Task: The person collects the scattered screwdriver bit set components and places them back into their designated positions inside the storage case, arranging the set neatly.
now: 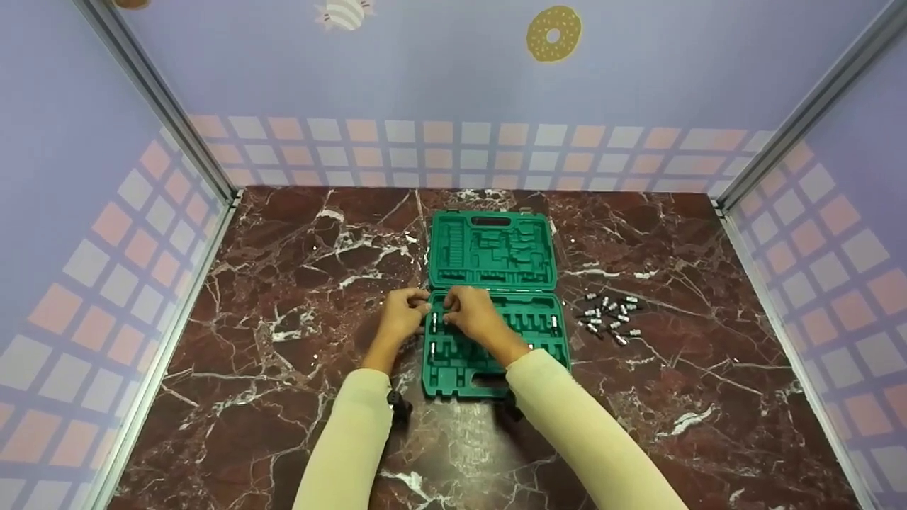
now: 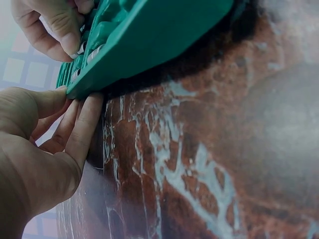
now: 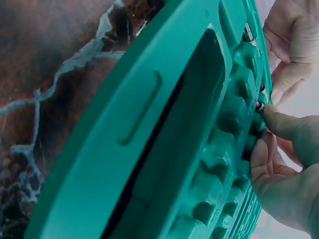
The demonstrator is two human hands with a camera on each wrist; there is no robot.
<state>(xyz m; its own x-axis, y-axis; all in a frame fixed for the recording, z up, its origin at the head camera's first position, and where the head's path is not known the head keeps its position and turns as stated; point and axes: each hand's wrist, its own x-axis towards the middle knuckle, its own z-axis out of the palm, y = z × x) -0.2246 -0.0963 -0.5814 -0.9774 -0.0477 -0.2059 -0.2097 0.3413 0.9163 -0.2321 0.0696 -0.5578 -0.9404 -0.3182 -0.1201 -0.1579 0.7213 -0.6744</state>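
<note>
A green plastic tool case (image 1: 453,392) lies unfolded on the table, its molded lid half (image 1: 460,244) toward the back. My left hand (image 1: 402,312) pinches the left edge of the tray half, thumb on the rim and fingers against the side wall. Over the tray's upper left slots, my right hand (image 1: 473,312) pinches a small silver socket (image 2: 81,48), mostly hidden by the fingertips. Two metal sockets sit in the left column, one above (image 1: 434,324) and one below (image 1: 433,350). Another socket (image 1: 554,324) lies in a slot on the right side.
Several loose silver and black sockets (image 1: 631,300) are scattered to the right of the case on the dark red marbled table (image 1: 297,418). Lilac walls with printed checks (image 1: 510,71) enclose the table at the back and both sides.
</note>
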